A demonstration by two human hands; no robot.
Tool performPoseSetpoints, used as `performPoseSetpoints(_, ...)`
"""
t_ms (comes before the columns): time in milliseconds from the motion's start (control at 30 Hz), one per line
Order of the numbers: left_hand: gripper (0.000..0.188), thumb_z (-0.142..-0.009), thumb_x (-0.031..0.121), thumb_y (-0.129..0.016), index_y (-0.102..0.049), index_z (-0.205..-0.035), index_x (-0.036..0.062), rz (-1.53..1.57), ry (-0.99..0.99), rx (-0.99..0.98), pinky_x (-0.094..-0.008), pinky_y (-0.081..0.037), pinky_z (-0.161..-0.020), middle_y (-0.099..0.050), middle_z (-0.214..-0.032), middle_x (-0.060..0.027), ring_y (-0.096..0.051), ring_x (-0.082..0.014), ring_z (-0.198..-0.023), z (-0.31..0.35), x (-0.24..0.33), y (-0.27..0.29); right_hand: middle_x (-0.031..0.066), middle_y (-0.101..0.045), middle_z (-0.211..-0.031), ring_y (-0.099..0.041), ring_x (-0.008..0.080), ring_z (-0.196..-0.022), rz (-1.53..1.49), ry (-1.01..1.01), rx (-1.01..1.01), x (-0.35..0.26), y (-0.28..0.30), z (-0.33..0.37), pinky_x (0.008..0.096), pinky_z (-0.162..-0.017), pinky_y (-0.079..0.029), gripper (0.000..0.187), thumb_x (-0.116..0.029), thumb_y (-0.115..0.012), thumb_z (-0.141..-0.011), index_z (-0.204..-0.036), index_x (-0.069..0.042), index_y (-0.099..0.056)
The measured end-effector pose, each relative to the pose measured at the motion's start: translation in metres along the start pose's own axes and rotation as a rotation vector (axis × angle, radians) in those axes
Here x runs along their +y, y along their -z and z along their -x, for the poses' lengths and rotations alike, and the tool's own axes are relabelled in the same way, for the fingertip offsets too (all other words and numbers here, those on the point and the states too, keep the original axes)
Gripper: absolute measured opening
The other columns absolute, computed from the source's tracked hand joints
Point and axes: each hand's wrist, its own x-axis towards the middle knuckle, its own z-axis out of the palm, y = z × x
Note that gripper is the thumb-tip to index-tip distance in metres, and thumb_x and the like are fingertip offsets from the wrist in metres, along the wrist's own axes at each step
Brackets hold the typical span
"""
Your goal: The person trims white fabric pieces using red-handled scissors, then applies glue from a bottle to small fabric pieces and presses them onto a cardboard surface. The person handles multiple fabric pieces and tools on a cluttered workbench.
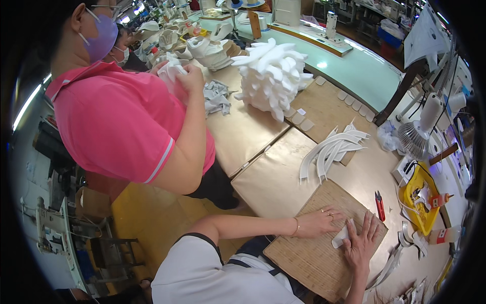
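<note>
A small white piece [340, 237], pale and flat, lies on a ribbed brown board [309, 256] in front of me. My left hand [315, 223] rests palm down on the board, its fingers stretched out beside the upper end of the piece. My right hand [360, 244] lies flat just right of the piece, fingers spread, the thumb side at its edge. Whether the fingers press on the piece is hard to make out. Right of the board are red-handled thread snips [379, 205]. Beyond it lies a pile of curved white strips [334, 152].
A co-worker in a pink shirt [116, 121] stands at the left, handling white material. A large stack of white padded pieces [273, 76] sits farther back on the table. At the right are a yellow tray [421, 200], a bottle [446, 234] and a metal-shaded lamp [415, 139].
</note>
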Motion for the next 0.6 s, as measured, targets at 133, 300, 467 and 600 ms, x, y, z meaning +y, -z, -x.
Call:
performPoseSetpoints(133, 0.052, -0.078, 0.012, -0.065, -0.057, -0.129, 0.0081, 0.040, 0.002, -0.004, -0.0491, -0.017, -0.121, -0.037, -0.150, -0.0184, -0.029, -0.0315, -0.144, 0.001, -0.003, 0.001, 0.0208, -0.018, -0.160, -0.011, 0.0434, -0.147, -0.156, -0.022, -0.032, -0.002, 0.009, -0.001, 0.0550, -0.119, -0.003, 0.054, -0.054, -0.038, -0.095, -0.132, -0.024, -0.062)
performPoseSetpoints(300, 0.032, -0.080, 0.008, -0.062, -0.061, -0.111, 0.0030, 0.164, 0.071, 0.260, -0.0459, -0.038, -0.110, -0.045, -0.143, -0.0204, -0.046, -0.0379, -0.130, 0.008, -0.007, -0.006, 0.0218, -0.018, -0.159, -0.011, 0.0472, -0.146, -0.187, -0.013, -0.090, -0.005, 0.007, 0.005, 0.0555, -0.119, -0.007, 0.050, -0.042, -0.053, -0.087, -0.133, -0.025, -0.062)
performPoseSetpoints(467, 0.041, -0.079, -0.002, -0.060, -0.065, -0.118, 0.0116, 0.253, 0.194, 0.208, -0.0442, -0.043, -0.105, -0.049, -0.140, -0.0184, -0.051, -0.0384, -0.125, 0.013, -0.005, -0.003, 0.0189, -0.018, -0.160, -0.013, 0.0446, -0.146, -0.169, 0.108, -0.053, -0.001, 0.000, 0.022, 0.0561, -0.118, -0.009, 0.045, -0.050, -0.048, -0.093, -0.131, -0.031, -0.062)
performPoseSetpoints(600, 0.042, -0.080, -0.002, -0.059, -0.067, -0.117, 0.0152, 0.166, 0.058, 0.210, -0.0506, -0.037, -0.110, -0.049, -0.141, -0.0173, -0.050, -0.0358, -0.126, 0.005, -0.004, 0.014, 0.0193, -0.018, -0.160, -0.011, 0.0454, -0.147, -0.345, 0.075, 0.046, 0.003, 0.003, 0.025, 0.0543, -0.119, -0.008, 0.054, -0.063, -0.036, -0.095, -0.128, -0.031, -0.065)
